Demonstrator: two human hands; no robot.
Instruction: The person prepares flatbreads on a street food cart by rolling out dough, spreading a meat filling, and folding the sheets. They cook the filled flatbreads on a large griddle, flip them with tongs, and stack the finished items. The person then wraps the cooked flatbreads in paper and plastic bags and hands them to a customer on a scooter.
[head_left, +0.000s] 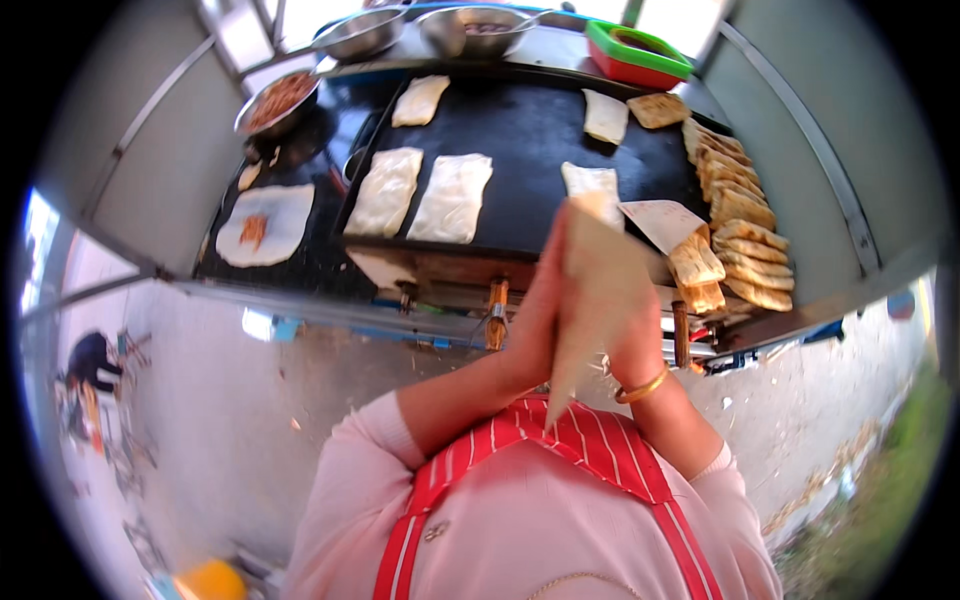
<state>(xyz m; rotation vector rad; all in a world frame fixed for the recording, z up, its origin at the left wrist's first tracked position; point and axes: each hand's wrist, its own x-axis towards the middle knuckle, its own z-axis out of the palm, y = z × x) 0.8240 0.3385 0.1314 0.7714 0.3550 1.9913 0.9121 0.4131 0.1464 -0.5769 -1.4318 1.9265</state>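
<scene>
A brown paper bag (604, 274), blurred, is held upright in front of my chest. My left hand (541, 319) presses against its left side, fingers pointing up. On its other side is my right hand (636, 337), with a gold bangle on the wrist; its fingers are mostly hidden by the paper. Beyond the bag, a pale filled flatbread (591, 180) lies on the black griddle (510, 120). Just right of my hands, browned flatbreads (696, 262) stick out of another paper bag (664, 223) at the griddle's front edge.
Browned flatbreads (739, 195) line the griddle's right side. Paler ones (454, 196) lie at left. A dough sheet (266, 225) with filling rests on the left worktop near a bowl of filling (281, 101). Metal bowls (474, 34) and a green-and-red plastic container (637, 52) stand behind.
</scene>
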